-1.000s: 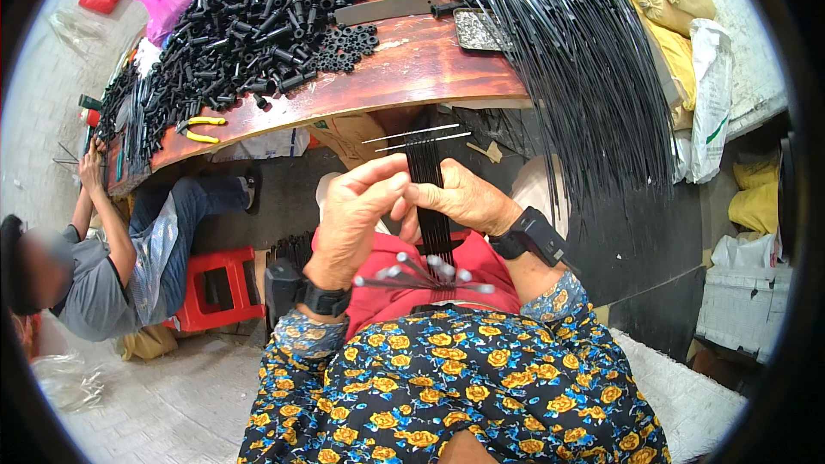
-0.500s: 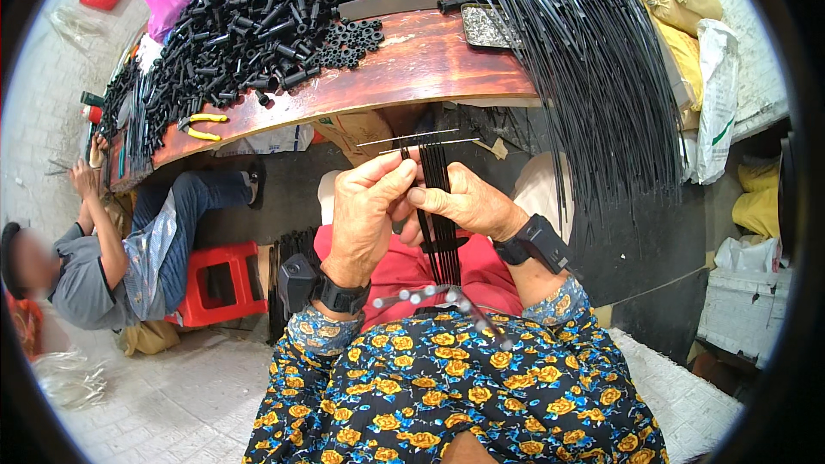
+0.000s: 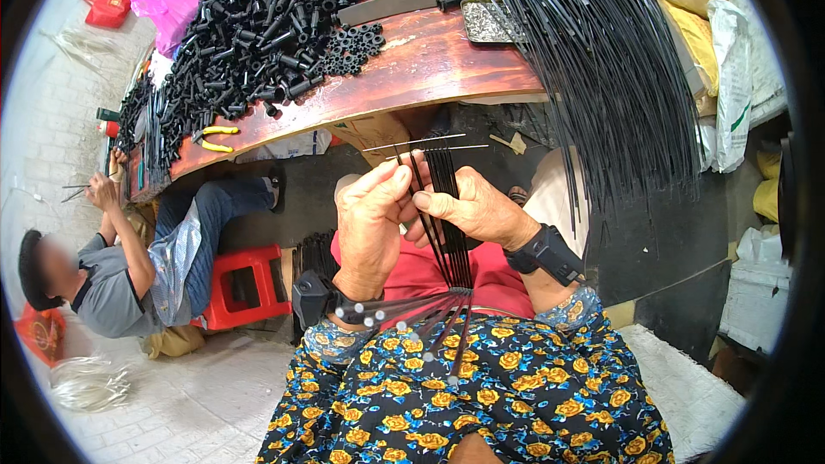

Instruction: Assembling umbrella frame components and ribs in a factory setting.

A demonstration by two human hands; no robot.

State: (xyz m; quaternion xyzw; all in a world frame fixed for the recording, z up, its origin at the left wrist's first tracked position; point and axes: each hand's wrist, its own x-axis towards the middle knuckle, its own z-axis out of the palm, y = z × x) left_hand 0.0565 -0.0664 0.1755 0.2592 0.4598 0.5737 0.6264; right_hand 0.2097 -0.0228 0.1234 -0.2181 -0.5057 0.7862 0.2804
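In front of my lap my right hand [image 3: 481,213] is closed round a bundle of thin black rods [image 3: 459,268], like umbrella ribs, thumb across its front. My left hand [image 3: 368,222] is closed with thumb and fingers pinching a slim black rod [image 3: 418,174] that stands a little apart on the bundle's left. Two thin metal wires [image 3: 475,147] cross the rods' top ends; whether they pass through them is too small to tell. Below, the rods' lower parts fan out toward my left, with pale round tips [image 3: 380,315] over my flowered shirt.
The wooden table [image 3: 404,77] ahead bears a heap of black tubular parts [image 3: 258,34], yellow-handled pliers [image 3: 215,139] and a metal tray [image 3: 490,21] of small pieces. Long black rods [image 3: 601,77] overhang its right edge. A co-worker [image 3: 129,283] sits at left beside a red stool [image 3: 245,288].
Pale-tipped ends that hung below the bundle have swung out leftward in a wider fan. The rod in my left hand now slants beside the bundle. The whole view has shifted slightly.
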